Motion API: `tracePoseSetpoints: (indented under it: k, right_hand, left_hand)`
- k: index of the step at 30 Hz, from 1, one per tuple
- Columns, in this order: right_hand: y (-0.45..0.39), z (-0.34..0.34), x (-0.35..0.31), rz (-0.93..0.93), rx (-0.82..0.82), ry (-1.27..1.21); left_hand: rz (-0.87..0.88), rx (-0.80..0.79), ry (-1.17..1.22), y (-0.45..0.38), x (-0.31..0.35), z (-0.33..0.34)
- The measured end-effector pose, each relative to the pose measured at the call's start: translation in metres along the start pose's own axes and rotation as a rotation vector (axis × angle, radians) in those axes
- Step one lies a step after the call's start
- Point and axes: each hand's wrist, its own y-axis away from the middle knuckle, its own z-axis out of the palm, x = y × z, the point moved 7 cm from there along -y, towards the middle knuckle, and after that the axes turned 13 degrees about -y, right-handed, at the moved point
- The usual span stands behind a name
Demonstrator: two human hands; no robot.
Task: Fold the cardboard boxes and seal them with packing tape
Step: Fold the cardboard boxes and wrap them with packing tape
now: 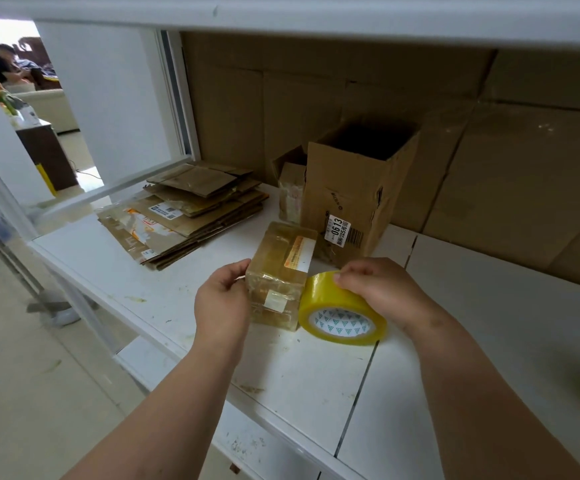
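Observation:
A small folded cardboard box (pixel 281 271), glossy with tape and bearing a white label, stands on the white table (pixel 184 306) in front of me. My left hand (pixel 222 303) grips its left side, thumb and fingers curled at the edge. Directly right of the box, touching it, a yellow roll of packing tape (pixel 337 310) leans on the table. My right hand (pixel 375 285) rests on top of the roll, fingertips pinching at its upper rim.
A stack of flattened cardboard boxes (pixel 184 209) lies at the table's back left. A tall open carton (pixel 354 195) with a barcode sticker stands behind the small box, a small taped box (pixel 292 195) beside it. Cardboard sheets (pixel 489 150) line the back wall.

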Motion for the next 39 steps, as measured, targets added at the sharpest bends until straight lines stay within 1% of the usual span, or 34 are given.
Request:
tracePoseSetpoints:
  k: [2,5,7,9,11,13,15,18,21,24,27,29,32,34,35,37,39]
  right_hand:
    - [0.0,0.001,0.0,0.008,0.008,-0.005]
    - [0.001,0.003,0.001,0.011,0.012,0.003]
    - [0.002,0.005,0.001,0.008,0.016,-0.014]
    - [0.004,0.006,0.0,0.006,0.031,-0.048]
    - [0.007,0.007,-0.001,0.01,0.052,-0.089]
    - [0.01,0.008,-0.001,0.027,0.072,-0.141]
    - [0.015,0.01,-0.001,0.051,0.067,-0.208]
    - [0.022,0.019,-0.003,0.091,0.013,-0.362]
    - [0.026,0.032,-0.002,0.103,-0.012,-0.378]
    - [0.028,0.04,-0.001,0.097,-0.018,-0.242]
    - [0.023,0.038,-0.011,0.064,-0.044,0.03]
    - [0.02,0.04,-0.019,0.045,-0.055,0.165]
    - [0.02,0.048,-0.023,0.061,-0.065,0.157]
    - [0.019,0.054,-0.025,0.084,-0.07,0.251]
    - [0.019,0.055,-0.028,0.081,-0.053,0.366]
    - [0.021,0.059,-0.043,0.002,0.054,0.611]
    - [0.024,0.068,-0.056,-0.082,0.156,0.742]
  left_hand:
    - [-0.021,-0.026,0.023,0.0,-0.003,-0.002]
    - [-0.062,-0.141,0.021,0.003,-0.013,-0.001]
    - [-0.031,-0.203,0.02,0.006,-0.017,0.003]
    - [0.025,-0.186,0.017,0.006,-0.016,0.005]
    - [0.027,-0.122,0.011,0.0,-0.015,0.003]
    - [0.024,-0.104,0.048,-0.006,-0.014,0.002]
    - [0.057,-0.116,0.068,-0.009,-0.01,-0.001]
    - [0.105,-0.168,0.073,-0.018,-0.003,-0.005]
    - [0.11,-0.247,0.028,-0.027,-0.005,-0.01]
    - [0.174,-0.27,-0.076,-0.027,-0.009,-0.018]
    - [0.224,-0.24,-0.168,-0.027,-0.008,-0.022]
    - [0.226,-0.213,-0.164,-0.029,-0.01,-0.024]
    - [0.225,-0.176,-0.102,-0.031,-0.015,-0.031]
    - [0.217,-0.162,-0.083,-0.034,-0.018,-0.033]
    - [0.208,-0.153,-0.072,-0.035,-0.02,-0.034]
    - [0.193,-0.126,-0.059,-0.036,-0.023,-0.035]
    - [0.211,-0.092,-0.088,-0.035,-0.024,-0.034]
